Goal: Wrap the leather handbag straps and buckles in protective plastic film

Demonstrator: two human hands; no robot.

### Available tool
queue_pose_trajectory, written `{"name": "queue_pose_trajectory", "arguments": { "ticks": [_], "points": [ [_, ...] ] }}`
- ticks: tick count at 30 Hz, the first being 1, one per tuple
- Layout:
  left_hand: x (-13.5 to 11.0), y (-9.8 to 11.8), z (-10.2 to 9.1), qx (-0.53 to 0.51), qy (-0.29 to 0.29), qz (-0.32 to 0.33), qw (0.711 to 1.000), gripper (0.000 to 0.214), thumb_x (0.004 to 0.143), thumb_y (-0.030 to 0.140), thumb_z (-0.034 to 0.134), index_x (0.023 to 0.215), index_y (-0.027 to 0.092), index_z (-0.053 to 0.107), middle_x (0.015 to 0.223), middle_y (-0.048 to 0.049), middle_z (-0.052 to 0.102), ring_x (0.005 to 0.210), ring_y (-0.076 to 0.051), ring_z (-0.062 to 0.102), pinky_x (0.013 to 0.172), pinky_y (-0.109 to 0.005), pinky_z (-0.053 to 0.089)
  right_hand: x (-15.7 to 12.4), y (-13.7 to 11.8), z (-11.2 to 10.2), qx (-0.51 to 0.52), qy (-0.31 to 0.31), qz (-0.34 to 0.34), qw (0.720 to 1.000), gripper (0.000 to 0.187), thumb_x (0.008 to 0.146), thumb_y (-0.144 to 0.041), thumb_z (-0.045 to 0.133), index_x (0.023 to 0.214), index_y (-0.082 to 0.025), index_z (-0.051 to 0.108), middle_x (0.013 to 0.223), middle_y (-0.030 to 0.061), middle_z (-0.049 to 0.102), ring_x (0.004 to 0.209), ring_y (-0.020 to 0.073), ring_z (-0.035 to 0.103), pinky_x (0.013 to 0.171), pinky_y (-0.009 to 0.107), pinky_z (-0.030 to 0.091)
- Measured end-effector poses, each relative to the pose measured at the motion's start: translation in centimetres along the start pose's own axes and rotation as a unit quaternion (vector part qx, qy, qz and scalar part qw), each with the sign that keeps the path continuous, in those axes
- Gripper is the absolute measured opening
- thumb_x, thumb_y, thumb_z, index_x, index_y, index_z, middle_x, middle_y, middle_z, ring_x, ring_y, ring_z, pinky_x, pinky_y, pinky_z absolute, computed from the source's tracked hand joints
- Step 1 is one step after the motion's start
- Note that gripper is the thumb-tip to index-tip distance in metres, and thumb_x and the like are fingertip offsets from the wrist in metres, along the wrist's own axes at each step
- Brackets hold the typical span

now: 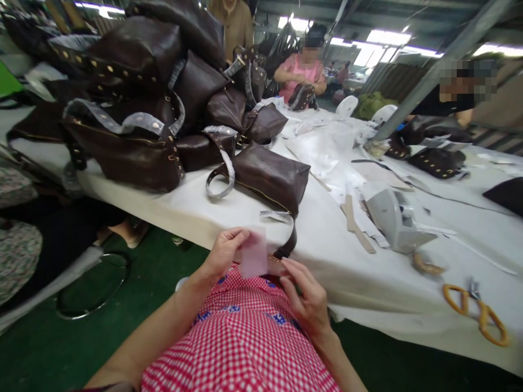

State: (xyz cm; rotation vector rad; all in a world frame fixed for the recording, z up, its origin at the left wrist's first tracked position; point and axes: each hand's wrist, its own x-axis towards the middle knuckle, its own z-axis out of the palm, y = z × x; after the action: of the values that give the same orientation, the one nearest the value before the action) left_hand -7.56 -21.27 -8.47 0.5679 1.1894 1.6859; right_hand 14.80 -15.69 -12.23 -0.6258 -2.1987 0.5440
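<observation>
A small, translucent sheet of plastic film is pinched between the thumb and fingers of my left hand, just off the table's front edge. My right hand is close by on the right, its fingers apart and the fingertips at the end of a dark leather strap. Whether they touch the strap I cannot tell. That strap hangs from a dark brown leather handbag, which lies on its side with a gold zip along its lower edge. Its other strap, wrapped in clear plastic, loops out to the left.
Brown handbags are piled at the left of the white-covered table. To the right are a tape dispenser, a tape roll and orange-handled scissors. Co-workers handle bags across the table. A metal post slants at the right.
</observation>
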Motion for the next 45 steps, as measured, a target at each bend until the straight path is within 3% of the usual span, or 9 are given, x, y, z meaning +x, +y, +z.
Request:
{"name": "queue_pose_trajectory", "arguments": {
  "ticks": [4, 12, 21, 23, 28, 32, 38, 41, 45],
  "points": [
    [0.1, 1.5, -1.9, 0.062, -0.019, 0.011, 0.998, 0.024, 0.065, 0.036, 0.082, 0.067, 0.014, 0.074, 0.065, -0.0015, 0.071, 0.063, -0.012, 0.060, 0.069, -0.023, 0.047, 0.3, 3.4, 0.3, -0.035, 0.044, 0.228, 0.972, 0.037, 0.094, -0.044, 0.049, 0.111, -0.016, 0.067, 0.099, 0.0124, 0.072, 0.082, 0.0246, 0.069, 0.080, 0.042, 0.056],
    [0.3, -1.4, -2.3, 0.175, -0.053, -0.041, 0.982, 0.023, 0.069, 0.035, 0.074, 0.064, 0.014, 0.067, 0.061, 0.0010, 0.064, 0.057, -0.010, 0.053, 0.059, -0.022, 0.040, 4.4, 5.0, 3.4, -0.150, 0.014, 0.280, 0.948, 0.048, 0.084, -0.052, 0.055, 0.111, -0.013, 0.064, 0.090, 0.0123, 0.065, 0.081, 0.0254, 0.059, 0.071, 0.036, 0.045],
    [1.6, -4.9, -3.1, 0.264, -0.068, -0.057, 0.960, 0.019, 0.075, 0.031, 0.063, 0.066, 0.015, 0.064, 0.064, 0.0008, 0.062, 0.060, -0.012, 0.052, 0.059, -0.023, 0.040, 7.0, 5.0, 3.3, 0.023, -0.006, 0.422, 0.906, 0.026, 0.068, -0.045, 0.068, 0.077, -0.021, 0.061, 0.060, -0.0015, 0.057, 0.058, 0.0173, 0.053, 0.057, 0.029, 0.038],
    [1.7, -5.1, -3.3, 0.300, -0.066, -0.036, 0.951, 0.018, 0.078, 0.030, 0.061, 0.069, 0.015, 0.065, 0.065, 0.0004, 0.062, 0.061, -0.013, 0.054, 0.061, -0.024, 0.042, 7.2, 4.2, 3.6, 0.176, -0.014, 0.468, 0.866, 0.033, 0.066, -0.048, 0.072, 0.075, -0.022, 0.055, 0.053, -0.0060, 0.047, 0.047, 0.0122, 0.042, 0.046, 0.025, 0.031],
    [1.3, -4.8, -3.4, 0.409, -0.087, 0.129, 0.899, 0.013, 0.080, 0.021, 0.059, 0.075, 0.017, 0.070, 0.096, -0.0067, 0.064, 0.095, -0.020, 0.059, 0.089, -0.033, 0.045, 7.5, 2.3, 4.1, 0.529, -0.053, 0.526, 0.663, 0.054, 0.055, -0.048, 0.086, 0.069, -0.022, 0.041, 0.050, -0.0143, 0.030, 0.039, 0.0016, 0.015, 0.037, 0.017, 0.010],
    [0.7, -3.9, -3.7, 0.481, -0.042, 0.190, 0.855, 0.013, 0.081, 0.019, 0.061, 0.075, 0.020, 0.072, 0.119, -0.0093, 0.058, 0.115, -0.026, 0.050, 0.103, -0.042, 0.038, 7.5, 2.2, 4.5, 0.599, -0.049, 0.528, 0.600, 0.053, 0.053, -0.036, 0.091, 0.067, -0.020, 0.042, 0.049, -0.0139, 0.032, 0.040, 0.0002, 0.018, 0.036, 0.013, 0.013],
    [0.1, -2.7, -4.5, 0.407, -0.167, 0.106, 0.892, 0.012, 0.081, 0.020, 0.062, 0.075, 0.020, 0.072, 0.111, -0.0084, 0.067, 0.106, -0.023, 0.059, 0.096, -0.034, 0.043, 7.8, 2.1, 5.5, 0.620, -0.019, 0.525, 0.582, 0.049, 0.051, -0.033, 0.092, 0.066, -0.019, 0.047, 0.049, -0.0122, 0.036, 0.041, 0.0015, 0.027, 0.038, 0.013, 0.022],
    [-0.7, -2.8, -4.5, 0.361, -0.114, 0.078, 0.922, 0.013, 0.081, 0.020, 0.061, 0.071, 0.018, 0.069, 0.091, -0.0060, 0.069, 0.087, -0.019, 0.062, 0.084, -0.030, 0.046, 7.6, 1.1, 5.7, 0.588, -0.025, 0.512, 0.626, 0.043, 0.055, -0.040, 0.090, 0.072, -0.019, 0.056, 0.057, -0.0073, 0.054, 0.048, 0.0055, 0.044, 0.044, 0.016, 0.037],
    [-1.8, -2.5, -4.7, 0.282, -0.042, 0.024, 0.958, 0.012, 0.077, 0.023, 0.064, 0.068, 0.016, 0.067, 0.076, -0.0026, 0.065, 0.074, -0.016, 0.058, 0.073, -0.027, 0.045, 6.5, -0.8, 5.7, 0.563, -0.146, 0.447, 0.679, 0.041, 0.070, -0.045, 0.081, 0.101, -0.022, 0.069, 0.097, 0.0032, 0.072, 0.080, 0.0153, 0.065, 0.069, 0.027, 0.052]
  ]
}}
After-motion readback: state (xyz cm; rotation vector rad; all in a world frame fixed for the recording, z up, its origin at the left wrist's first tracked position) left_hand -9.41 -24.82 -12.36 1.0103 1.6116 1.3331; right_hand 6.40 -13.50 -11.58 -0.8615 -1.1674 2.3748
